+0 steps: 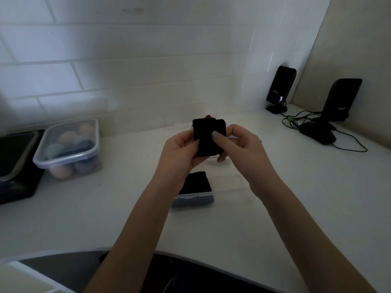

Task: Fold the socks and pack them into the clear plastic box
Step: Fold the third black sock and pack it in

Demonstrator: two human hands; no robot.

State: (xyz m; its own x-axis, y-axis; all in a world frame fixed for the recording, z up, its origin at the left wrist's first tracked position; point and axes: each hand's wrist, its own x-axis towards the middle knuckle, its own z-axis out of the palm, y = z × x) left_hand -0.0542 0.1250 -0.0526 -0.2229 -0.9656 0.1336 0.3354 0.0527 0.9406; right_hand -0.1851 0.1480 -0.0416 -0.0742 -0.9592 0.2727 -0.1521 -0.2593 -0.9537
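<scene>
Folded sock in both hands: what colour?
Black, a bit of red at its top; head view, folded sock.

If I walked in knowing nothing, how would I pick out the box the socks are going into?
Start at the white counter and look straight below the two hands holding a black folded sock. The clear box sits there, open, with dark fabric already inside. The other clear tub, far left, has its lid on and holds pastel egg-shaped things.

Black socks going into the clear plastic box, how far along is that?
Done: one folded black sock already lies in the clear plastic box. In hand: the left hand and right hand pinch another folded black sock bundle above it. Left: placing it inside.
</scene>
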